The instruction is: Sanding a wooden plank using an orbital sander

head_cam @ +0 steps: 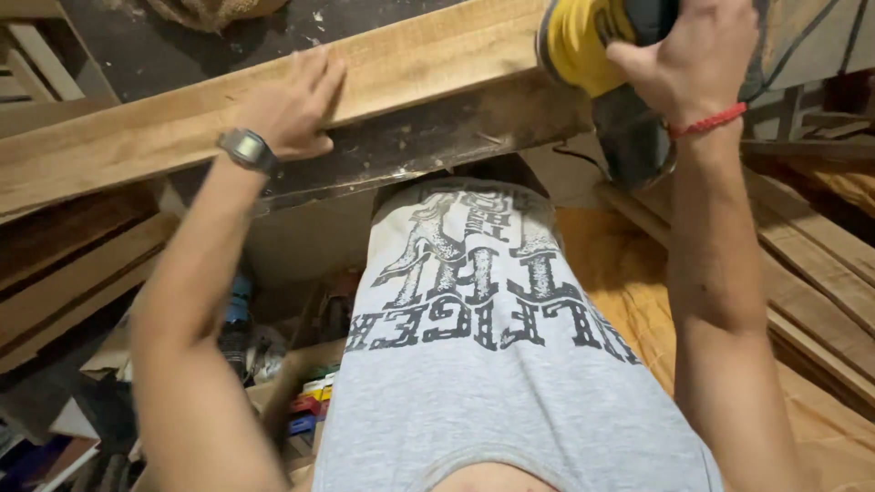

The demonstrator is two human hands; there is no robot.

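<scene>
Yellow-black sander [597, 41] — pale tan plank [273, 109]

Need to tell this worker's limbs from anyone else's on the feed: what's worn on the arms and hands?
Both arms are bare, no sleeves or gloves. The left wrist carries a grey rectangular digital wristwatch on a dark strap; the right wrist has a thin red braided cord bracelet. The left hand and right hand show no rings.

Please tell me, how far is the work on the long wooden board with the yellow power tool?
Done: cannot tell; the wooden board shows no plainly finished stretch. In hand: the left hand lies flat on the board, and the right hand grips the yellow power tool at the board's right end. Left: most of the board, to the left of the tool, looks pale and rough; more planks lie beside the bench.
</scene>
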